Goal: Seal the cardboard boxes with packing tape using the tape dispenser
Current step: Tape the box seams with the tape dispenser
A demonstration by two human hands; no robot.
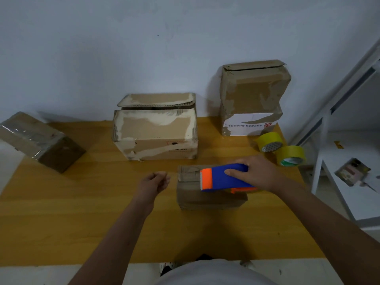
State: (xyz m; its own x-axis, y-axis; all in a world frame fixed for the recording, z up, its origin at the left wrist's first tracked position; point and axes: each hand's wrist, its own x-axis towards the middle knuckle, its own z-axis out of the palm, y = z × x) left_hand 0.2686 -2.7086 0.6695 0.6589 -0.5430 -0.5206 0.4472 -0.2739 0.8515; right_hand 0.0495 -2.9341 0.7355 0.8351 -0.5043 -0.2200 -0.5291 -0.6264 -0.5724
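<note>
The right hand is wrapped around a blue and orange tape dispenser, fingers curled over its blue body, holding it on top of a small cardboard box just right of the frame's centre. The dispenser's orange end with the serrated edge points left. The left hand, just left of that box, is loosely closed with thumb and fingertips pinched together; a faint clear strip seems to run from the pinch toward the dispenser, but it is too thin and blurred to be sure.

Behind the small box, in the middle of the frame, a wide box with a raised lid flap and patchy old tape stands on the wooden table. A taller box stands at the upper right against the wall. At the left edge a dark box wrapped in shiny tape sits tilted at the table's corner. Two yellow tape rolls lie touching each other near the table's right edge, just behind the right hand.

The dispenser and right hand hide much of the small box's top, so its seam cannot be made out.
</note>
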